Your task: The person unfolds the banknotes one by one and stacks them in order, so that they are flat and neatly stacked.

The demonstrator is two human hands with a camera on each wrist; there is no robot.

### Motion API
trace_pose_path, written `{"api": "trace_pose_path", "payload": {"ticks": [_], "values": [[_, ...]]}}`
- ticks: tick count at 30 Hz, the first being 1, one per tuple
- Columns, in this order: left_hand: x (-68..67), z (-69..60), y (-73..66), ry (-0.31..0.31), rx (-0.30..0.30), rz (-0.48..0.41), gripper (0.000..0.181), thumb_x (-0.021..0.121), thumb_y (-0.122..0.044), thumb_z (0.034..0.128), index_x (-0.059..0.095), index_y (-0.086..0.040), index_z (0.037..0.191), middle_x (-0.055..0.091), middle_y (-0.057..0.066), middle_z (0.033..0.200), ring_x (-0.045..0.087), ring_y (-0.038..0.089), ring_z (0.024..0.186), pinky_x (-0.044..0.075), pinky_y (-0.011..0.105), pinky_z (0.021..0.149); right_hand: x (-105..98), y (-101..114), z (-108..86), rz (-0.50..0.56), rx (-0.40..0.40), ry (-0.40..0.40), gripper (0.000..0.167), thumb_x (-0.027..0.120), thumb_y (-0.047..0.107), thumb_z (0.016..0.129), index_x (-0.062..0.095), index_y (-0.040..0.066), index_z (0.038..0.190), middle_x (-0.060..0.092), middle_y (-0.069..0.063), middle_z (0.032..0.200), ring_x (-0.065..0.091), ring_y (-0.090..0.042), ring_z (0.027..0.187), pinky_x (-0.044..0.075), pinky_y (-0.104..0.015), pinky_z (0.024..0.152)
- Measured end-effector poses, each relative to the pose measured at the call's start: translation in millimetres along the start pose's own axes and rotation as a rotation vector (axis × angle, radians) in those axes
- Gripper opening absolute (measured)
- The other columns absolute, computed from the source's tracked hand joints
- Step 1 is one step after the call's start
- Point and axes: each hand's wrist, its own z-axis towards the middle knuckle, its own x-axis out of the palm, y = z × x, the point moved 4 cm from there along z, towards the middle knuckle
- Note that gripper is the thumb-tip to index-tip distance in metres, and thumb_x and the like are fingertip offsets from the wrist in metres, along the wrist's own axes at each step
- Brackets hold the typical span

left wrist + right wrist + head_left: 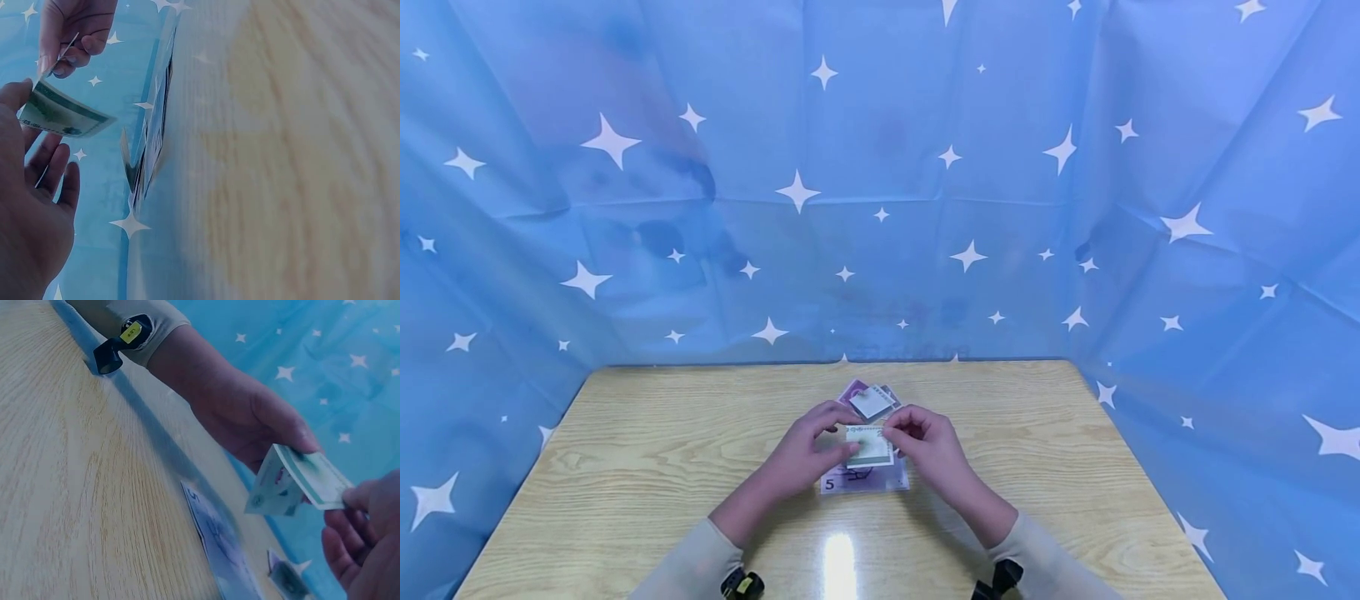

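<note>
Both hands hold a folded green banknote above the table; its fold shows in the right wrist view. The left hand has its thumb on the note's left side, other fingers spread behind. The right hand pinches the note's right edge between thumb and fingers, also seen in the left wrist view. Below lies a purple banknote marked 5, flat on the table. Just behind the hands, a small folded pale note rests on a purple note and a darker one.
The wooden table extends to both sides of the hands. A blue cloth with white stars hangs behind and beside it. Light reflects off the tabletop near the front. Black devices are strapped at both wrists.
</note>
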Motion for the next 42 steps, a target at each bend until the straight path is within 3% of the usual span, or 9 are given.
{"api": "trace_pose_path", "payload": {"ticks": [4,7,15,19,24,38,42], "values": [[-1.1,-1.1,1.4,-0.013,-0.026,0.013,0.022,0.081,-0.032,0.1033,0.077,-0.033,0.125,0.072,-0.011,0.132,0.062,0.018,0.135,0.046,0.057,0.118,0.1,-0.3,-0.4,0.006,-0.005,-0.004,0.003,0.078,0.003,0.102,0.076,0.006,0.100,0.073,-0.010,0.096,0.062,-0.015,0.077,0.059,-0.029,0.069],[-1.9,-1.4,2.8,-0.020,-0.057,0.017,0.016,0.081,-0.035,0.1029,0.077,-0.036,0.118,0.072,-0.018,0.125,0.063,0.014,0.132,0.046,0.055,0.119,0.6,0.0,-0.9,0.012,-0.009,-0.011,0.013,0.076,-0.001,0.101,0.076,0.011,0.097,0.073,-0.009,0.095,0.062,-0.014,0.076,0.058,-0.027,0.068],[-3.1,-1.5,2.6,-0.055,-0.088,0.017,0.010,0.084,-0.027,0.1018,0.081,-0.031,0.111,0.076,-0.017,0.111,0.070,0.012,0.109,0.057,0.040,0.099,1.6,0.4,-1.9,0.025,0.005,-0.011,0.011,0.077,-0.002,0.101,0.076,0.009,0.097,0.073,-0.009,0.096,0.062,-0.014,0.076,0.057,-0.026,0.068],[-3.6,-0.8,0.9,-0.060,-0.081,0.040,0.013,0.084,-0.023,0.1014,0.083,-0.030,0.112,0.077,-0.017,0.110,0.072,0.011,0.109,0.057,0.038,0.099,1.8,-1.5,-2.1,0.023,0.008,0.003,0.002,0.076,0.001,0.103,0.075,0.001,0.101,0.073,-0.011,0.096,0.062,-0.014,0.076,0.057,-0.027,0.068],[-3.8,-0.2,0.2,-0.053,-0.088,0.035,0.013,0.084,-0.023,0.1010,0.083,-0.029,0.113,0.078,-0.018,0.110,0.072,0.011,0.108,0.058,0.039,0.098,1.3,-5.2,-1.3,0.008,0.014,0.004,0.011,0.077,0.003,0.103,0.073,-0.007,0.105,0.072,-0.011,0.095,0.061,-0.013,0.075,0.057,-0.026,0.069],[-7.1,-0.4,3.1,-0.045,-0.119,0.013,0.022,0.084,-0.018,0.1010,0.083,-0.025,0.121,0.078,-0.016,0.120,0.070,0.015,0.123,0.055,0.045,0.109,-5.9,-12.0,0.0,0.018,0.019,-0.009,0.004,0.077,0.004,0.103,0.075,0.001,0.102,0.073,-0.009,0.095,0.063,-0.017,0.077,0.059,-0.029,0.069],[-10.9,-3.5,5.8,-0.053,-0.133,0.010,0.022,0.082,-0.017,0.1024,0.082,-0.021,0.124,0.078,-0.013,0.123,0.070,0.016,0.117,0.057,0.037,0.099,-10.6,-14.4,-0.5,0.010,0.028,-0.015,0.008,0.078,0.007,0.104,0.075,-0.001,0.105,0.073,-0.011,0.096,0.065,-0.026,0.080,0.061,-0.033,0.071]]}}
